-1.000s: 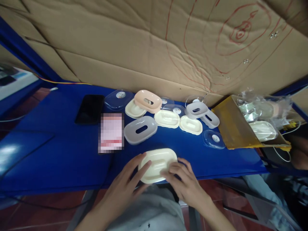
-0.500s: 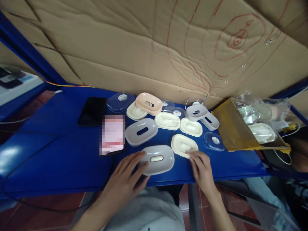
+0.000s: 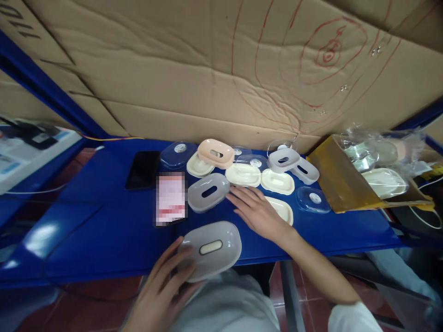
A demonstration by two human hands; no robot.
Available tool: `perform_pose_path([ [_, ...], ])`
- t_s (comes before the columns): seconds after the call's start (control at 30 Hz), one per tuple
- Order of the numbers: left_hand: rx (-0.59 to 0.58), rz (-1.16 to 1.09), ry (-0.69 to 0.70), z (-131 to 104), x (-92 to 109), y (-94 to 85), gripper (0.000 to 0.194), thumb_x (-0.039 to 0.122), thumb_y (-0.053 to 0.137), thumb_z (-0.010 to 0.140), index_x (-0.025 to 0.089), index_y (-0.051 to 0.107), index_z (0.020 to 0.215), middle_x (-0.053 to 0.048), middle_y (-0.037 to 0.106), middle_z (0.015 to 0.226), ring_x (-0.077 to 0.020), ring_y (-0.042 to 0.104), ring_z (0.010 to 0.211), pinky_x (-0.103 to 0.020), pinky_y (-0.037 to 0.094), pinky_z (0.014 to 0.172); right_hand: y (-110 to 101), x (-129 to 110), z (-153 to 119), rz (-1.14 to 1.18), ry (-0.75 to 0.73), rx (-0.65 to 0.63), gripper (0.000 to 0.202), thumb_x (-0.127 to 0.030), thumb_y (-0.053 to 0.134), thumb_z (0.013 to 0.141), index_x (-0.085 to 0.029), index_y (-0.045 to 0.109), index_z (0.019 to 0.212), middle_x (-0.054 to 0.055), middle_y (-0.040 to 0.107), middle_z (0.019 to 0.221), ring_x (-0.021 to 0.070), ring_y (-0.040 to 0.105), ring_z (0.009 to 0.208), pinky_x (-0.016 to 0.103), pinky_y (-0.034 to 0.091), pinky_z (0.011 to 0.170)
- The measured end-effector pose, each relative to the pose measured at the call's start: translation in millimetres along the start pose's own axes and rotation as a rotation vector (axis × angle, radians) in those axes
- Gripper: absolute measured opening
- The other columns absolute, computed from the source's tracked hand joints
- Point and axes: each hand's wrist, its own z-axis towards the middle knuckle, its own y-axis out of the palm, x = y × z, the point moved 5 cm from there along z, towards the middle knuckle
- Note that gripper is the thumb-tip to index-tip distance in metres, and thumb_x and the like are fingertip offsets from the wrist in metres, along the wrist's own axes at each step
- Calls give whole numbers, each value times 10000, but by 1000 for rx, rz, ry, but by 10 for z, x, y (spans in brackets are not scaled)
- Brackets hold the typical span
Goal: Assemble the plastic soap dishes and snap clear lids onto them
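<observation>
A grey oval dish (image 3: pixel 224 258) with a cream insert in its slot is gripped at its left end by my left hand (image 3: pixel 169 276), at the table's front edge. My right hand (image 3: pixel 258 212) reaches over the table with fingers stretched out. Its fingertips are at the right end of a second grey dish (image 3: pixel 197 196), which has an open slot; whether they touch it is unclear. Under my right wrist lies a cream oval piece (image 3: pixel 285 212), partly hidden. Behind it are two more cream pieces (image 3: pixel 242 175) (image 3: pixel 277 182).
A peach dish (image 3: pixel 224 159), stacked grey dishes (image 3: pixel 306 171) and clear lids (image 3: pixel 313 199) lie farther back. Two phones (image 3: pixel 142 169) (image 3: pixel 171 198) are on the left. An open carton (image 3: pixel 335 184) with bagged pieces stands right, before a cardboard wall (image 3: pixel 155 69).
My right hand has left the front cream piece and moved left to the slotted grey dish. My left hand and its dish have come nearer to me, and the dish is tilted.
</observation>
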Motion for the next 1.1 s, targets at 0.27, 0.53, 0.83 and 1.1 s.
perform_pose_path([
  [0.27, 85, 33, -77, 56, -153, -216, 229, 129, 784, 984, 216, 682, 1170, -105, 720, 1293, -362, 620, 1447, -576, 647, 1092, 249, -168, 250, -52, -100, -75, 250, -231, 547, 1135, -178, 730, 1298, 112, 773, 1276, 255, 695, 1258, 488, 442, 1246],
  [0.53, -9, -62, 22, 102, 63, 146, 190, 169, 729, 1029, 229, 688, 1205, -89, 757, 1286, -302, 659, 1414, -427, 669, 1083, -39, 794, 6, -66, 208, 18, 534, -306, 543, 1131, -227, 493, 1657, 150, 552, 1670, 300, 474, 1589, 570, 339, 1323],
  [0.83, -60, -37, -14, 188, 81, 426, 215, 265, 634, 1096, 203, 675, 1298, -151, 697, 1406, -316, 640, 1439, -445, 657, 1088, -45, 1195, 75, -64, 213, 7, 413, -183, 467, 1127, -222, 694, 1471, 140, 749, 1430, 302, 689, 1342, 516, 507, 1158],
  [1.1, -120, -55, -14, 288, 28, 463, 397, 290, 661, 1078, 253, 616, 1471, -146, 650, 1486, -324, 653, 1417, -491, 642, 1097, -40, 1289, 193, 109, 177, -72, 823, -498, 837, 963, -262, 477, 1664, 177, 437, 1744, 397, 419, 1620, 635, 377, 1295],
])
